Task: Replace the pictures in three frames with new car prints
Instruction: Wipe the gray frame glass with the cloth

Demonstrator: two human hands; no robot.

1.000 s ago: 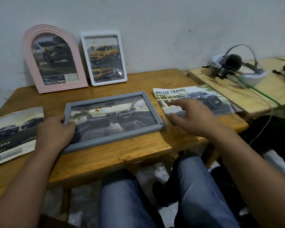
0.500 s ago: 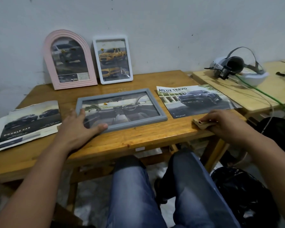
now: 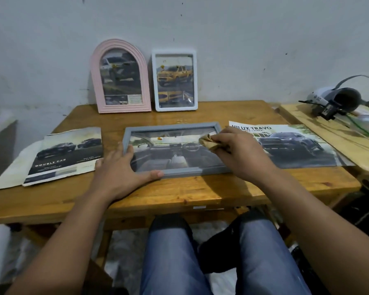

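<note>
Two hands on the grey frame: your left hand presses its near-left corner flat; your right hand, newly arrived, pinches a tan cloth against the glass. Wiping begins; prints appear fitted.

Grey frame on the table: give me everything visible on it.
The grey frame is a rectangular landscape frame with a plain matte border, plastic by the look. It lies flat, face up, mid-table, and holds a car interior print showing dashboard and steering wheel. The left hand rests open on its near-left corner. The right hand presses a tan cloth onto its upper right.
</note>
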